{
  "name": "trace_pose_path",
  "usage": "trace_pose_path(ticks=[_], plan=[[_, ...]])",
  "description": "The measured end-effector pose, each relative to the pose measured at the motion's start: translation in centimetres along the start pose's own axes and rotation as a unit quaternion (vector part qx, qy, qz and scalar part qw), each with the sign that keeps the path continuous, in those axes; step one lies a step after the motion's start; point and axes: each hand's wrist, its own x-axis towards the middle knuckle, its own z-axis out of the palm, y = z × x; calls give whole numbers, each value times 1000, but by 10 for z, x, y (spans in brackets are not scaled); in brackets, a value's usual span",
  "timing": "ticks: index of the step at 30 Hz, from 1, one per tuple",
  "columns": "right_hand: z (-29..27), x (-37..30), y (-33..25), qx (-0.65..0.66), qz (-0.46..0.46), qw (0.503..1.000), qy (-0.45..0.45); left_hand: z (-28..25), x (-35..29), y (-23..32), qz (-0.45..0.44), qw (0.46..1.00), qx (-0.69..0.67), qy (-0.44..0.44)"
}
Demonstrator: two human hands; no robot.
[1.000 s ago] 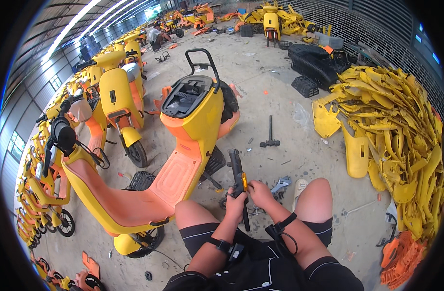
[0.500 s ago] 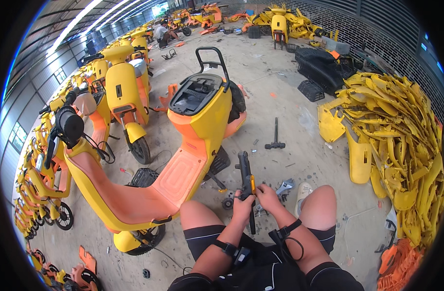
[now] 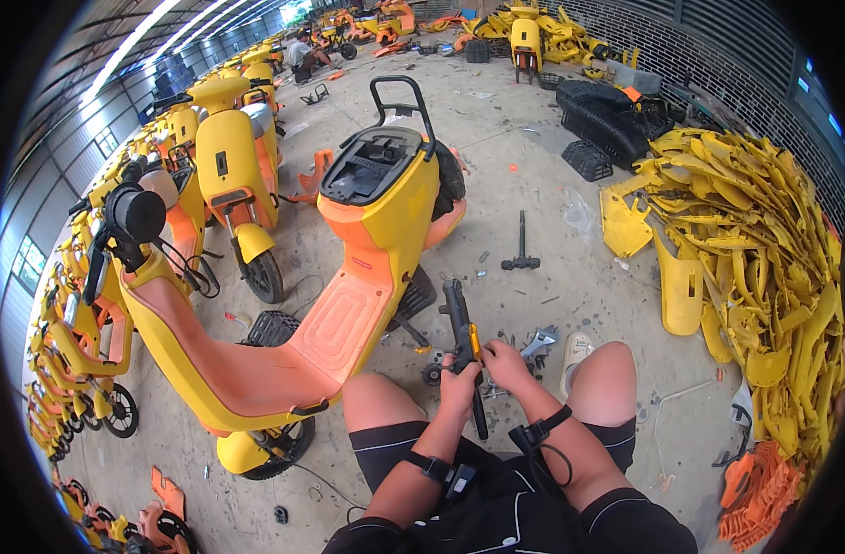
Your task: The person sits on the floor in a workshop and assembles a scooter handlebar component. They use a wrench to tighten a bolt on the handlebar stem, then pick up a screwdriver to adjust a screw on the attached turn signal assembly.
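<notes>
I am seated on the floor with both knees up. My left hand [image 3: 457, 380] and my right hand [image 3: 505, 362] both grip a black power tool with a yellow band [image 3: 462, 337], held upright between my knees, its long black nose pointing away from me. Right in front stands a yellow and orange scooter [image 3: 348, 277], lying across my left side, its seat tub open and black grab rail up. Small metal parts and a wrench [image 3: 536, 343] lie on the concrete just beyond my hands.
A black T-shaped tool [image 3: 521, 247] lies on the floor ahead. A large heap of yellow body panels [image 3: 755, 240] fills the right. Rows of yellow scooters [image 3: 219, 157] line the left. Black plastic crates [image 3: 607, 120] sit at the back right. A person [image 3: 300, 54] crouches far off.
My hands and the power tool stay between my knees, with the tool tilted slightly. The view has shifted a little; nothing was let go.
</notes>
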Motion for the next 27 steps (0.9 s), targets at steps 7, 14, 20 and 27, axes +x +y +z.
trace_pose_path(ticks=[7,14,20,27], plan=[[4,-9,3,-64,-89,994,25,2,-8,4,-9,1000,-7,0],[0,-15,-1,-80,-59,995,-9,-4,-7,1,-41,999,-7,10],[-4,-2,5,-15,6,999,-32,6,-7,10,-30,999,-11,-5],[-1,-12,-3,-107,-86,990,9,2,-6,4,-22,1000,5,5]])
